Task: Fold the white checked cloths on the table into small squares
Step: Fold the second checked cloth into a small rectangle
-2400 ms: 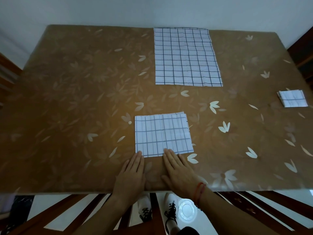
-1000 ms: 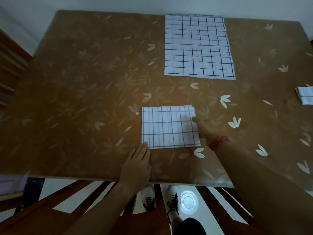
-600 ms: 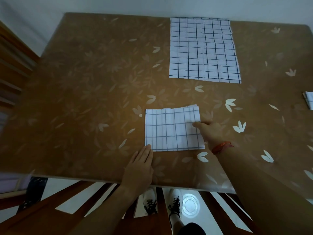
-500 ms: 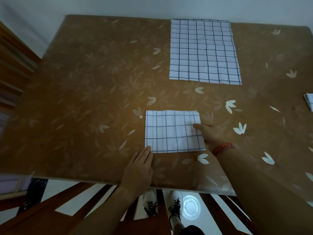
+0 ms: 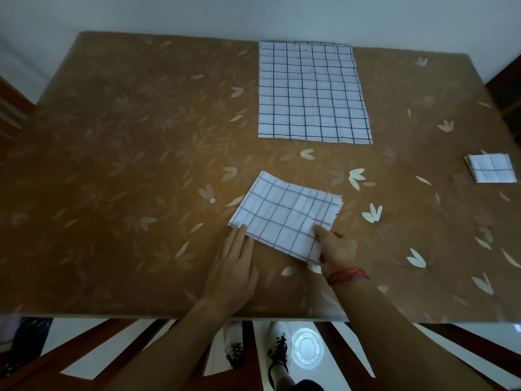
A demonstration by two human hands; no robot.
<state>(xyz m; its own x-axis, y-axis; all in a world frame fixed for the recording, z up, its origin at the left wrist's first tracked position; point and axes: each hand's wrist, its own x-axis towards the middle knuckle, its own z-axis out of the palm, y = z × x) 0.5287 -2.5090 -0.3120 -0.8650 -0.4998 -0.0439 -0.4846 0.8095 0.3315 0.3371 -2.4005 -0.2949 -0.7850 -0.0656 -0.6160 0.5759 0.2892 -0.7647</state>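
The broad rectangular bench [image 5: 112, 165] fills most of my view. It is covered in a glossy brown sheet printed with pale leaves and petals. At its far edge lies the large white checked cloth [image 5: 313, 91], spread flat in one tall rectangle, its thin dark grid lines faintly rippled by creases. Nearer me, about mid-bench, sits the folded white checked cloth [image 5: 282, 215], a smaller rectangle of several layers lying askew to the bench edge. Its right end shows stacked, slightly stepped hems. My hands are apart, one at each near corner of it. My left hand [image 5: 234, 266] lies flat on the bench with straight fingers held together, the tips just touching the cloth's near left corner. My right hand [image 5: 337, 248] is clamped on the near right corner, one finger pressed on top of the fabric and the rest curled at its edge, partly hidden. Well off to the right, near the bench's side, rests the small folded square of checked cloth [image 5: 492, 171], thick and neat. A thin red cord bracelet [image 5: 346, 275] circles my right wrist.
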